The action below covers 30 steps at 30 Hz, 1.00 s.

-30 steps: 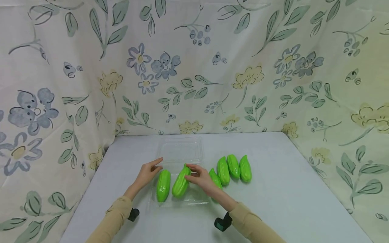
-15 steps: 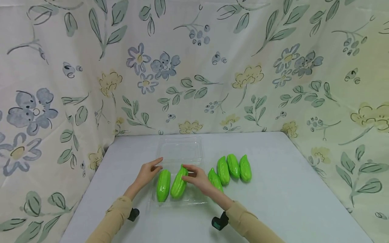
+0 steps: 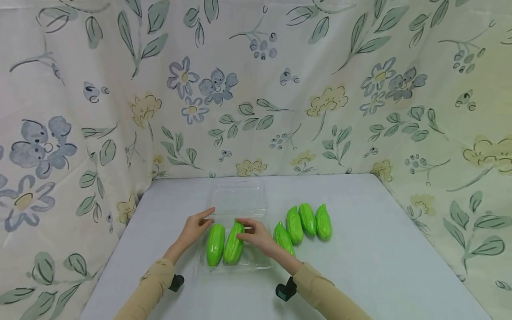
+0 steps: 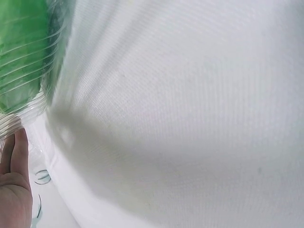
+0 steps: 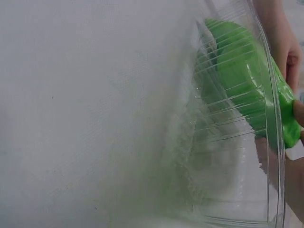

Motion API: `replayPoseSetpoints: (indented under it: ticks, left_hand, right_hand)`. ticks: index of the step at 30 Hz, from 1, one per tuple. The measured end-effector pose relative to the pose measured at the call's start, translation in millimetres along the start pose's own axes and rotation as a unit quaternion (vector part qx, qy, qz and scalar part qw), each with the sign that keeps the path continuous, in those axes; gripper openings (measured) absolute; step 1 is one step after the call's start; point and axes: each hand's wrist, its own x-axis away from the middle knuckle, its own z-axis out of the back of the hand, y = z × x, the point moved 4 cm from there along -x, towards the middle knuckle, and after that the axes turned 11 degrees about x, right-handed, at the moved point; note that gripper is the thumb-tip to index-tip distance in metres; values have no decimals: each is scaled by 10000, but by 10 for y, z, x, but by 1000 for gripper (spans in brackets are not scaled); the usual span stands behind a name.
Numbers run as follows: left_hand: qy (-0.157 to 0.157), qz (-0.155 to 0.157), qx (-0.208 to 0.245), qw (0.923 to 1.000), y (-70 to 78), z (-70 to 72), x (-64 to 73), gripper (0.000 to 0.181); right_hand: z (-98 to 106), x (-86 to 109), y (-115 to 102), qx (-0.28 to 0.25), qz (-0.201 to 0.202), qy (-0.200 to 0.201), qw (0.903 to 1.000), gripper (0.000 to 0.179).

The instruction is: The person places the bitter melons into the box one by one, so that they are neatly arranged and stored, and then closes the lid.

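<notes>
A hinged clear plastic box (image 3: pixel 256 268) lies unfolded, its lid (image 3: pixel 238 195) laid back behind it. Two glossy green gourds sit in the box side by side: a left gourd (image 3: pixel 216 244) and a right gourd (image 3: pixel 234 246) with its narrow stem end pointing away. My right hand (image 3: pixel 258 235) grips the right gourd near that stem end, thumb and fingers around its upper part; the right wrist view shows the gourd (image 5: pixel 244 71) through the box wall. At the box's left edge is my left hand (image 3: pixel 195 226), its fingers (image 4: pixel 20 154) straight against the clear wall.
Several more green gourds (image 3: pixel 294 226) lie on the white table (image 3: pixel 380 266) to the right of the box, the closest one (image 3: pixel 283 239) beside my right wrist. A flowered cloth (image 3: pixel 256 89) hangs behind and around the table.
My right hand has moved left with the gourd, bringing it closer to the left gourd and setting it more in line with it. The left hand has kept its place.
</notes>
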Motion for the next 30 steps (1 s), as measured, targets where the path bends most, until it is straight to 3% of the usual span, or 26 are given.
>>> replayPoseSetpoints:
  ticks: [30]
  left_hand:
    - [-66, 217, 32, 9997, -49, -12, -4, 44]
  right_hand:
    - [-235, -98, 0, 1066, 68, -218, 9940, 41]
